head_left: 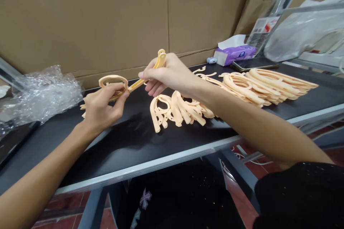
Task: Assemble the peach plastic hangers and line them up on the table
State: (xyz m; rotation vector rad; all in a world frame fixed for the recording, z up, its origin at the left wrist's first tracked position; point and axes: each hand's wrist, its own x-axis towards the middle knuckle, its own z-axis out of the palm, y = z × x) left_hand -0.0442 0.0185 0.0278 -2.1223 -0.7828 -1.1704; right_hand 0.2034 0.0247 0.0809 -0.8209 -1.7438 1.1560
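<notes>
My left hand [104,105] pinches a peach plastic piece with a round loop, which looks like the hook part of a folding hanger [114,77]. From its fingertips a long channelled arm [138,84] of the same plastic slants up to the right. My right hand [163,75] is closed around this arm, whose rounded, holed end [161,55] sticks out above the fingers. Whether the two pieces are joined is hidden by my left fingers. Below my right hand lies a loose heap of similar peach parts [177,109]. A few peach ends show behind my left hand.
Stacked peach hanger pieces [268,84] lie on the black tabletop [134,150] at the right. Behind them are a phone [255,64], a purple tissue pack [235,53] and a plastic bottle [264,25]. Bubble wrap [51,93] sits left; cardboard [107,18] walls the back.
</notes>
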